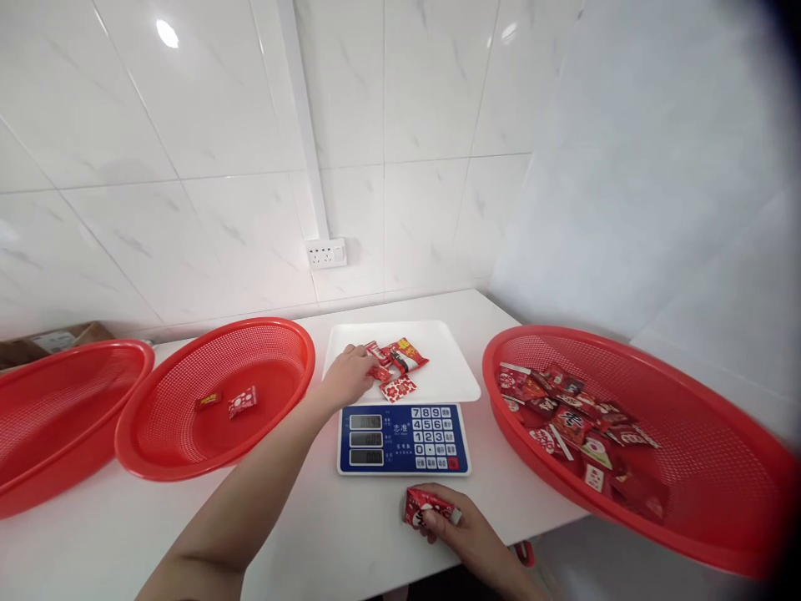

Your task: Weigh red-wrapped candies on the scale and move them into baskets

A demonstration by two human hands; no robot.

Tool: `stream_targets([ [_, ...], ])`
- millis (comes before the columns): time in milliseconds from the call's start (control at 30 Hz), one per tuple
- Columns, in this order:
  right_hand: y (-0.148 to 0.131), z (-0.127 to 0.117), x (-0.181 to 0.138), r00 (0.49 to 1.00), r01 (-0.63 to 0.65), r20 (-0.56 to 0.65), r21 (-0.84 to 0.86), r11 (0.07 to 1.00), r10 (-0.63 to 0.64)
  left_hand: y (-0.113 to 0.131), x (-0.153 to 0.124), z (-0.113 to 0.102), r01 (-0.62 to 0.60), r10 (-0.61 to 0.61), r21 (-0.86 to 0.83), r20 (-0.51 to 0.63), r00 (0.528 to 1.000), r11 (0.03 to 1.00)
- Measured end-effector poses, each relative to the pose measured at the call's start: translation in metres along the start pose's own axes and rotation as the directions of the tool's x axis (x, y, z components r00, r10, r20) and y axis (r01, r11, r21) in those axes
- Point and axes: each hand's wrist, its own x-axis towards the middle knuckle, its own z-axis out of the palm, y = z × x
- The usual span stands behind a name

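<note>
My left hand (350,377) reaches over the white tray (447,359) of a digital scale (404,440). Its fingers are bent onto a small red-and-white snack packet (376,351) at the left of a little pile; the thumb is mostly hidden. Beside it on the tray lie a larger red-and-yellow packet (408,354) and a red-and-white patterned packet (398,388). Below the scale's keypad, my right hand (460,527) grips a red snack packet (427,507) with white print, thumb across its front.
A red basket (707,380) with many red packets stands to the right. On the left is another red basket (216,455) holding two small packets, with a third red basket (56,492) beyond. A cardboard box (81,335) and wall socket (326,253) are behind.
</note>
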Motion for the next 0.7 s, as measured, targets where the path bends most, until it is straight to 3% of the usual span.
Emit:
stream_targets([
  [100,0.002,0.000,0.000,1.000,0.006,0.002,-0.009,1.000,-0.006,-0.009,-0.006,-0.008,0.049,-0.048,0.035,-0.029,0.998,0.998],
  [200,0.001,-0.001,0.001,1.000,0.002,0.012,-0.004,1.000,-0.002,-0.026,-0.028,-0.025,0.199,-0.190,0.079,-0.115,0.975,0.977],
  [300,-0.001,-0.003,0.003,1.000,-0.005,0.025,0.011,1.000,0.004,-0.044,-0.052,-0.044,0.409,-0.369,0.123,-0.259,0.893,0.904],
  [367,-0.001,-0.004,0.003,0.999,-0.005,0.033,0.016,1.000,0.004,-0.050,-0.058,-0.049,0.472,-0.412,0.134,-0.322,0.852,0.871],
  [433,-0.001,-0.005,0.004,0.999,-0.010,0.036,0.012,1.000,0.010,-0.047,-0.051,-0.044,0.396,-0.346,0.136,-0.288,0.893,0.908],
  [533,-0.001,-0.004,0.004,0.999,-0.008,0.038,0.000,1.000,0.008,-0.029,-0.021,-0.023,0.119,-0.106,0.113,-0.113,0.988,0.987],
  [600,-0.001,-0.003,0.004,0.999,0.008,0.033,-0.010,1.000,-0.008,-0.015,0.004,-0.007,-0.016,0.018,0.091,-0.022,1.000,0.996],
  [700,-0.001,-0.001,0.002,1.000,0.017,0.007,-0.031,0.999,-0.017,0.000,0.032,0.005,-0.083,0.079,0.070,0.055,0.995,0.994],
])
